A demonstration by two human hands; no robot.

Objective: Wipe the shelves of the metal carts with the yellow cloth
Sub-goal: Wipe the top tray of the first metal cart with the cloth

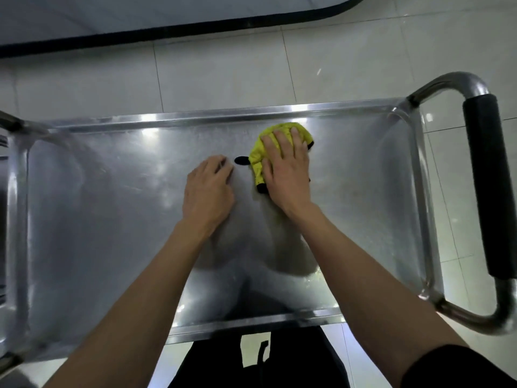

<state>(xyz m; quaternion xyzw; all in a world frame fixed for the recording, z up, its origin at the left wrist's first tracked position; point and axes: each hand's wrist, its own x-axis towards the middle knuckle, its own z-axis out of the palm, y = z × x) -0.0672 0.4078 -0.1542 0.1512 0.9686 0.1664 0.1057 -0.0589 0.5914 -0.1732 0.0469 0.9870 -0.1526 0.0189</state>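
Observation:
The top shelf of a shiny metal cart (112,219) fills the view below me. A bunched yellow cloth (258,152) with black trim lies on the shelf right of centre, near the far rim. My right hand (288,169) lies flat on the cloth, fingers spread and pressing it down. My left hand (208,189) rests on the bare metal just left of the cloth, fingers slightly bent, holding nothing. A small black tab of the cloth (241,160) sticks out between the two hands.
The cart's tubular handle with a black grip (486,186) curves round the right end. Another metal frame (11,130) shows at the left edge. Pale floor tiles (223,74) and a dark-edged mat (167,32) lie beyond the cart.

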